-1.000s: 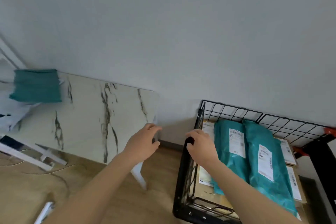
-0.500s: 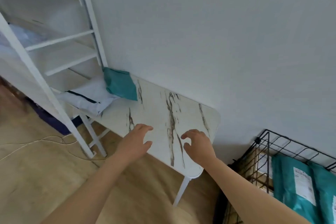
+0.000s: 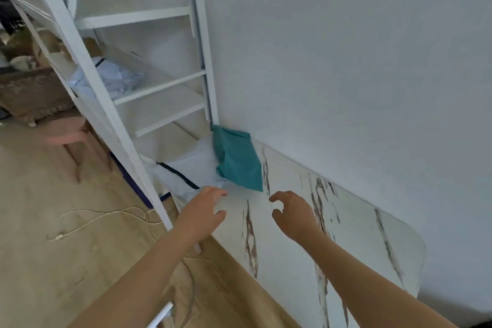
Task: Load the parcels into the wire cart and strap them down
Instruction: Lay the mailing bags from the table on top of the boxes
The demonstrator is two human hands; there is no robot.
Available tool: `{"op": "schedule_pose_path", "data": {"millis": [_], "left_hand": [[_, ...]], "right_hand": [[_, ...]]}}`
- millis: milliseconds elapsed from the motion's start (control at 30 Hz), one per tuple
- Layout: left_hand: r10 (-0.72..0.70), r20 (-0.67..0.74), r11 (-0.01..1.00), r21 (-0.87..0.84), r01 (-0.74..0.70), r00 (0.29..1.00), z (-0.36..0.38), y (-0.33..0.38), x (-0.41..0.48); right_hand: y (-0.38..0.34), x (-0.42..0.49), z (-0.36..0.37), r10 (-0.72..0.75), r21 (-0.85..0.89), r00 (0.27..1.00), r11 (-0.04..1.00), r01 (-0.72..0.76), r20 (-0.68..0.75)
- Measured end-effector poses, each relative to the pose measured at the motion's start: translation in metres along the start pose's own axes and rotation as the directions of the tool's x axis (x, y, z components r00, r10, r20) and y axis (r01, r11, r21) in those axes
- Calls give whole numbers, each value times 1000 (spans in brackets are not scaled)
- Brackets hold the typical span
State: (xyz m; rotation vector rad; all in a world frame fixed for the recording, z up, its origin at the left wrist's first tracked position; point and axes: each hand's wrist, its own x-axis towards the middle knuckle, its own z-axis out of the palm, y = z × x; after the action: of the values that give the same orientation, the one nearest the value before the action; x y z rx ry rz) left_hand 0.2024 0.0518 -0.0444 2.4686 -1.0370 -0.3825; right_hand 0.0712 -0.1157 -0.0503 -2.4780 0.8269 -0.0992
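A teal soft parcel (image 3: 238, 158) lies at the far left end of the marble-patterned table (image 3: 354, 234), against the wall. A white parcel with a dark stripe (image 3: 186, 172) lies just left of it, partly over the table's end. My left hand (image 3: 203, 210) hovers open beside the white parcel's near edge, fingers spread. My right hand (image 3: 294, 213) is open with curled fingers above the tabletop, a short way in front of the teal parcel. Neither hand holds anything. The wire cart is out of view.
A white metal shelf frame (image 3: 111, 114) stands left of the table, with a light-coloured bag (image 3: 114, 80) on one shelf. A pink stool (image 3: 69, 133) stands behind it. A white cable (image 3: 87, 221) runs over the wooden floor. The wall rises behind the table.
The view has swung left, away from the wire cart, which has left the frame. Both hands have moved from the cart's edge over the table toward the teal and white parcels.
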Motion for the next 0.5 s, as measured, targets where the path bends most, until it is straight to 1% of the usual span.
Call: {"op": "schedule_pose_path", "data": {"millis": [167, 300, 400, 500], "left_hand": [[-87, -41, 995, -56, 85, 995, -19, -17, 71], [-165, -83, 980, -127, 154, 983, -22, -32, 108], [-214, -69, 964, -175, 199, 974, -24, -47, 130], [-223, -41, 956, -203, 210, 974, -28, -62, 152]], "right_hand": [[-27, 78, 7, -11, 47, 997, 999, 8, 73], [-51, 128, 17, -94, 6, 987, 996, 94, 127], [-66, 153, 31, -115, -60, 957, 989, 136, 265], [-75, 173, 45, -102, -112, 911, 981, 159, 400]]}}
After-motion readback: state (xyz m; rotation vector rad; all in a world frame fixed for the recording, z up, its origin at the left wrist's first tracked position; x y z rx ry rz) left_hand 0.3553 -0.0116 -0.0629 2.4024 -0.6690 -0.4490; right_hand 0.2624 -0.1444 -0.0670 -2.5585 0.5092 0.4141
